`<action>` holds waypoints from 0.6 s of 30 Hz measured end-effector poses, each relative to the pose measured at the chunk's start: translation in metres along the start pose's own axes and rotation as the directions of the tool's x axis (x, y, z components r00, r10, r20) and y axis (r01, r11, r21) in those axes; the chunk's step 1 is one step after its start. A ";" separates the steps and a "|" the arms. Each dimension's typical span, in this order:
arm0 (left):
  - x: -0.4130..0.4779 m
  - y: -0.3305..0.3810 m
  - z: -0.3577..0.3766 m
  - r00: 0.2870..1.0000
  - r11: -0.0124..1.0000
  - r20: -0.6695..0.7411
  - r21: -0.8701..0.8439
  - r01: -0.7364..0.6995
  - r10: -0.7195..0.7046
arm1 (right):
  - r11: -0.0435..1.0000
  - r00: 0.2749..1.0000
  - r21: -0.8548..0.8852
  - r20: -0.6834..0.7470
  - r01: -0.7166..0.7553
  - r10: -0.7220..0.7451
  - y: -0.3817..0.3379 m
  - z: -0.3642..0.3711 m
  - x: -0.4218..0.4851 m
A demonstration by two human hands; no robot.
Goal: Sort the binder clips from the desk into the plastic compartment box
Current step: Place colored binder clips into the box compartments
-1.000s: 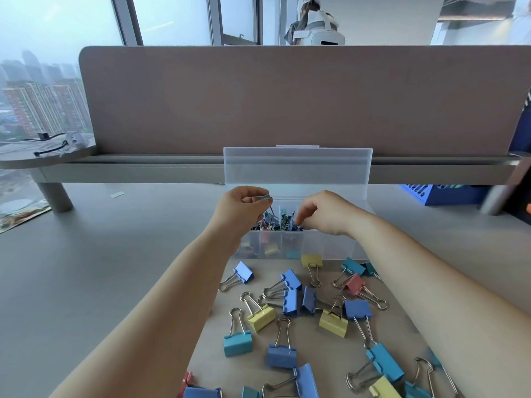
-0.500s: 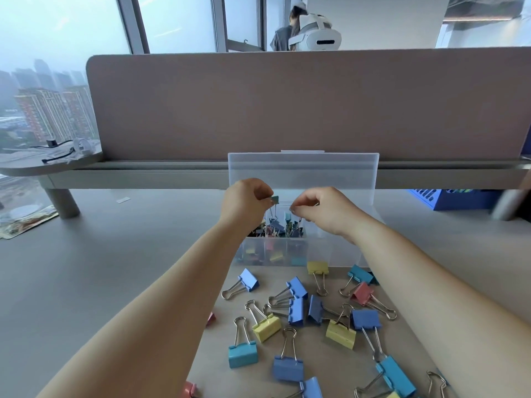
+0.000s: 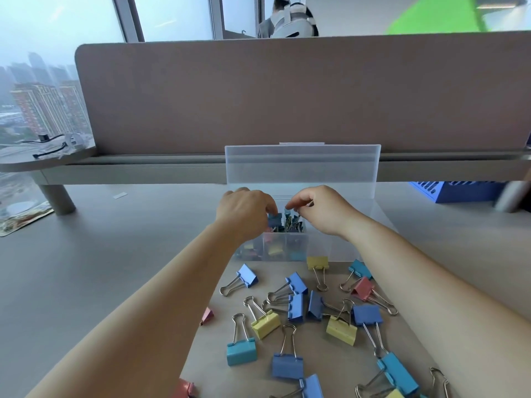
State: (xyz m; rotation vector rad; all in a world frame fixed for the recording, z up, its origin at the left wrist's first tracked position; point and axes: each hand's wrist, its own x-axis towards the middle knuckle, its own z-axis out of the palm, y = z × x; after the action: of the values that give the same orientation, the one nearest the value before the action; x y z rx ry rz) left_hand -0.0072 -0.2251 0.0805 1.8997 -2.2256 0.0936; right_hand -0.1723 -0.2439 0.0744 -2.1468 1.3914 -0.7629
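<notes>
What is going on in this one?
A person is sorting binder clips. Both hands are over the open clear box: the left hand pinches a small blue clip, and the right hand seems to pinch a second clip, above a compartment holding small clips. Many large clips lie loose on the mat in front.

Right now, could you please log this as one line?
left hand: pinches blue clip at box | right hand: curled above box | large clips: on desk
</notes>
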 end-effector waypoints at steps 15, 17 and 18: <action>-0.014 -0.005 -0.005 0.999 0.993 -0.043 -0.118 0.001 -0.006 | 0.991 1.000 -0.137 0.023 -0.013 0.016 0.000 -0.004 -0.007; -0.016 -0.007 -0.004 0.999 0.994 -0.030 -0.111 -0.017 0.013 | 0.995 1.000 -0.097 0.005 -0.012 0.013 0.002 -0.006 -0.008; -0.017 -0.007 -0.003 0.999 0.996 0.004 -0.088 -0.033 0.034 | 0.994 0.999 -0.106 0.033 -0.013 0.017 0.003 -0.006 -0.008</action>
State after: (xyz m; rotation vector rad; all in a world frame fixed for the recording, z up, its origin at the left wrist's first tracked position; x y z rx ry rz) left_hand 0.0025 -0.2094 0.0791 1.8199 -2.2270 -0.0044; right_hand -0.1812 -0.2383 0.0754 -2.2159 1.4586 -0.6574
